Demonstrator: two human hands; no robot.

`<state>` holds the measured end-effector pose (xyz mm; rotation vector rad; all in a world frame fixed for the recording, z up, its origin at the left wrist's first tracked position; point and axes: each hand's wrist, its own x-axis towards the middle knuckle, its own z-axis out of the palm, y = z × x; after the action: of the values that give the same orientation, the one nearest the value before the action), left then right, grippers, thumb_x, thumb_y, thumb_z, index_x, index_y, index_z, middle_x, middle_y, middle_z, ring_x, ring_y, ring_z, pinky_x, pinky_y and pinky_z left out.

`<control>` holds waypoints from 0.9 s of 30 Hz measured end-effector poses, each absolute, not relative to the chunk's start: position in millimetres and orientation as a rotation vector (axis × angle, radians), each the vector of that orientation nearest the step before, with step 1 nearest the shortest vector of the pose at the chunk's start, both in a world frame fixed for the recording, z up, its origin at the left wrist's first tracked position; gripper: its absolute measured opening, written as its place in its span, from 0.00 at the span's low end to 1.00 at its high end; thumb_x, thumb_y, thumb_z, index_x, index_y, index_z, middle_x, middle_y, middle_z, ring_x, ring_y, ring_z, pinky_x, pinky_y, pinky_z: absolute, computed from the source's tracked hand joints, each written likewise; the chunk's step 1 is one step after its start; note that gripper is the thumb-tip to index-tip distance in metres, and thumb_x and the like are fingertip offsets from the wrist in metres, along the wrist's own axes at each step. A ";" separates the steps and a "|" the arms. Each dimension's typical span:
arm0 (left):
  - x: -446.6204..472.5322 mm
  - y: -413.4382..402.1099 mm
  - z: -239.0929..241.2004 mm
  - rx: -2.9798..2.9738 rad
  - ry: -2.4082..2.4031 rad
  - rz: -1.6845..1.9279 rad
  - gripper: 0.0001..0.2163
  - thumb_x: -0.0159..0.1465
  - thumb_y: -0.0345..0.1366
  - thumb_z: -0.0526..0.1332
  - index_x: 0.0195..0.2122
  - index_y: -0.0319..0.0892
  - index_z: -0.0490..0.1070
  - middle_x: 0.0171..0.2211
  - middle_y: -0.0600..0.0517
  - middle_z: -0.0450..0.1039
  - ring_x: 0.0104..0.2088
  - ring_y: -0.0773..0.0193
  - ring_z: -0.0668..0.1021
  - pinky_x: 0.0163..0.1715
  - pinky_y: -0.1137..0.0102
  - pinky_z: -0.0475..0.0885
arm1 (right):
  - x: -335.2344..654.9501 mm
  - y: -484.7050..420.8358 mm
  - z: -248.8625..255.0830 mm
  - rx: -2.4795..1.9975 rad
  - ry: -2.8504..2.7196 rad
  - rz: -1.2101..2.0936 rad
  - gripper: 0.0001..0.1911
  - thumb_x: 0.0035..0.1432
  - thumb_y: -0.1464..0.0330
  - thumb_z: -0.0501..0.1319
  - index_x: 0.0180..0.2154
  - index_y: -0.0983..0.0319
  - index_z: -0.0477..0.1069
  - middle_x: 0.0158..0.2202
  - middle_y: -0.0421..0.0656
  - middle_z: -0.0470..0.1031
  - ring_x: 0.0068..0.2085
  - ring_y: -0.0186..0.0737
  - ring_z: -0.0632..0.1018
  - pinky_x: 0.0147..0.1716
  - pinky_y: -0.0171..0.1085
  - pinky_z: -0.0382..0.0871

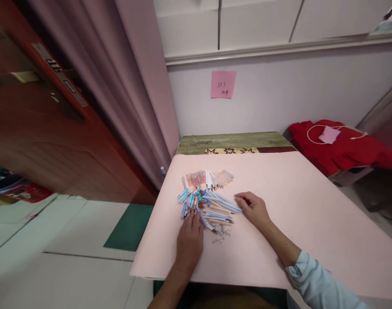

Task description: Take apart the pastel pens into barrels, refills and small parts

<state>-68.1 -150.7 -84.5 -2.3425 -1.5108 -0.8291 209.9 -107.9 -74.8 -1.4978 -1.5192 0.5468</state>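
Observation:
A pile of pen parts lies on the pink-covered table. My left hand (189,238) reaches over its near left edge, fingers stretched out, their tips touching or just above the blue pen caps (184,209). To the right is my right hand (254,208), its fingers loosely bent and thumb a little apart, beside the ends of the pale blue pen barrels (226,201). Peach-coloured barrels (215,207) lie among them. Farther back are white refills with dark tips (210,179) and pinkish clear pieces (196,177). Small clear parts (222,231) are scattered at the near side.
Pink paper (273,249) covers most of the table, with a green patterned edge (234,140) showing at the back. A pink note (223,85) is stuck to the wall. Red cloth (337,150) lies at the right. A wooden door (70,150) and purple curtain (138,86) stand left.

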 end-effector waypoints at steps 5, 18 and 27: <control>-65.4 -151.6 -78.6 -2.335 -1.530 -0.837 0.21 0.66 0.33 0.55 0.61 0.40 0.61 0.54 0.40 0.70 0.55 0.53 0.73 0.54 0.60 0.71 | 210.5 -109.8 -69.3 -1.506 -1.616 0.500 0.12 0.61 0.61 0.57 0.36 0.57 0.78 0.34 0.42 0.78 0.32 0.37 0.76 0.32 0.35 0.67; -60.2 -154.1 -62.7 -2.434 -1.672 -0.805 0.22 0.67 0.32 0.54 0.62 0.46 0.61 0.53 0.43 0.69 0.53 0.56 0.74 0.47 0.64 0.75 | 205.4 -121.2 -67.4 -1.619 -1.837 0.068 0.12 0.61 0.60 0.58 0.34 0.56 0.78 0.31 0.40 0.78 0.31 0.34 0.75 0.28 0.33 0.58; -57.1 -150.1 -61.2 -2.499 -1.597 -0.824 0.16 0.67 0.36 0.56 0.56 0.47 0.68 0.49 0.47 0.74 0.50 0.58 0.76 0.50 0.65 0.73 | 208.8 -121.8 -66.8 -1.624 -1.873 0.113 0.14 0.61 0.59 0.58 0.29 0.57 0.78 0.30 0.41 0.78 0.31 0.36 0.75 0.27 0.33 0.57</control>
<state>-57.1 -150.1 -61.2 -2.4990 -1.5966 -0.8238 208.8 -121.8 -66.8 -1.6240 -1.8733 0.1125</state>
